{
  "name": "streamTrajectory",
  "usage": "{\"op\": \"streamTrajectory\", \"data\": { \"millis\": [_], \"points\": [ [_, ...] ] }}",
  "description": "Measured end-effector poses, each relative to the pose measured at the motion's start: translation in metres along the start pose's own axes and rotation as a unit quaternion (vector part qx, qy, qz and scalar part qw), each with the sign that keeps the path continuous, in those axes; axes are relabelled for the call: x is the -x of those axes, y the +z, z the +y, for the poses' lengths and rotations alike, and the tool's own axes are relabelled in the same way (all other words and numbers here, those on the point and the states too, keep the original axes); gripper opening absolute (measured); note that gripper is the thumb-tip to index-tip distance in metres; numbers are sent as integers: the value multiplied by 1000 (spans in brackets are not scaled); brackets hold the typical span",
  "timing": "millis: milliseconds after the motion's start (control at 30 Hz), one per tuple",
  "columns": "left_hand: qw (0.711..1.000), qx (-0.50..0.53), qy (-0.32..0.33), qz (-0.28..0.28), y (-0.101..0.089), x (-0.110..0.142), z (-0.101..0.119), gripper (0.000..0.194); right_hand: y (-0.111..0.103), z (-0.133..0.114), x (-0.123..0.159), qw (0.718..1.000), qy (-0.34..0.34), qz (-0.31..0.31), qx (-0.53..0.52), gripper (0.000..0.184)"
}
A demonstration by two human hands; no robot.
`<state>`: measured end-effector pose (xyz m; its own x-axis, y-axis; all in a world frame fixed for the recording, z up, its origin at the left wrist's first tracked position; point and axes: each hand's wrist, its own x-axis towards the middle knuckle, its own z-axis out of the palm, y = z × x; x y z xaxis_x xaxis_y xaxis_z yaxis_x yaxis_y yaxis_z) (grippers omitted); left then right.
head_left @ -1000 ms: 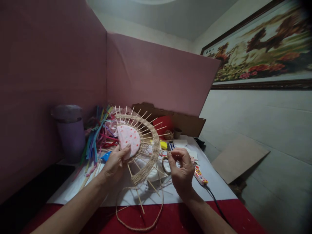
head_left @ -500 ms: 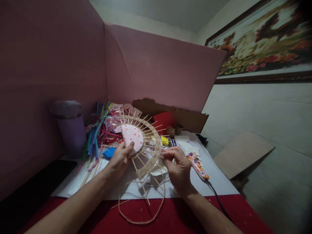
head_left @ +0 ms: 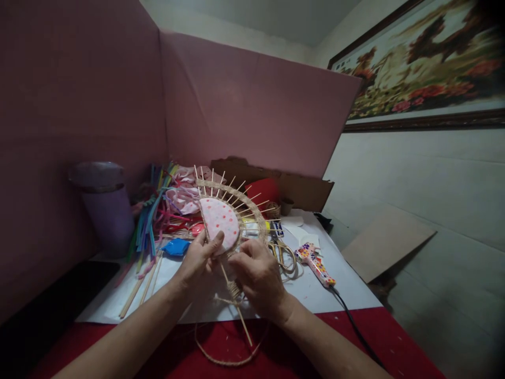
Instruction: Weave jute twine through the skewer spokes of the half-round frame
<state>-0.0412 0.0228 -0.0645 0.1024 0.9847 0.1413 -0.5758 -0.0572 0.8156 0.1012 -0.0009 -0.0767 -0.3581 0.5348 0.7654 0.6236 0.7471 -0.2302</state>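
A fan-shaped craft piece is held up over the table. Its centre is a pale pink half-circle of fabric (head_left: pixel 215 210) with red dots. Thin wooden sticks (head_left: pixel 245 329) radiate from it, and a woven twine band (head_left: pixel 250 205) arcs across them. My left hand (head_left: pixel 197 259) grips the piece, thumb on the fabric near its lower edge. My right hand (head_left: pixel 258 276) is closed over the lower sticks, covering part of the band; whatever its fingertips pinch is hidden. Below, a loop of twine (head_left: pixel 224 363) hangs over the red cloth.
Gold-handled scissors (head_left: pixel 291 265) and a flower-patterned glue gun (head_left: pixel 317 266) with a black cord lie on the right. Leftward are a blue packet (head_left: pixel 175 247), colourful pipe cleaners (head_left: pixel 145 231) and a purple bin (head_left: pixel 108 216). Cardboard (head_left: pixel 310 195) stands behind.
My right hand has moved left from beyond the band's outer edge to the lower sticks near my left hand. The scissors now show. The camera view has shifted slightly.
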Motion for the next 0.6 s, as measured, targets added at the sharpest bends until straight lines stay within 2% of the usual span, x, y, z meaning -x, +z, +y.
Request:
{"op": "streamTrajectory", "data": {
  "millis": [100, 200, 267, 367, 500, 600],
  "points": [
    [1000, 11, -8, 14, 0, -1, 2, 49, -4, 1, 2, 989, 38, 86, -112, 12],
    [999, 13, -4, 35, -2, -2, 3, 52, -8, 3, 5, 945, 116, 200, -231, 9],
    [999, 14, 1, 39, -4, -2, 4, 50, -10, 5, 6, 914, 161, 264, -263, 6],
    [999, 15, 2, 41, -6, -2, 5, 47, -16, 11, 2, 887, 185, 339, -255, 10],
    [999, 20, -4, 43, -6, -1, 6, 47, -35, 28, -10, 853, 189, 439, -211, 13],
    [999, 12, -15, 50, -4, -1, 8, 46, -50, 48, -16, 846, 202, 466, -165, 15]
  ]
}}
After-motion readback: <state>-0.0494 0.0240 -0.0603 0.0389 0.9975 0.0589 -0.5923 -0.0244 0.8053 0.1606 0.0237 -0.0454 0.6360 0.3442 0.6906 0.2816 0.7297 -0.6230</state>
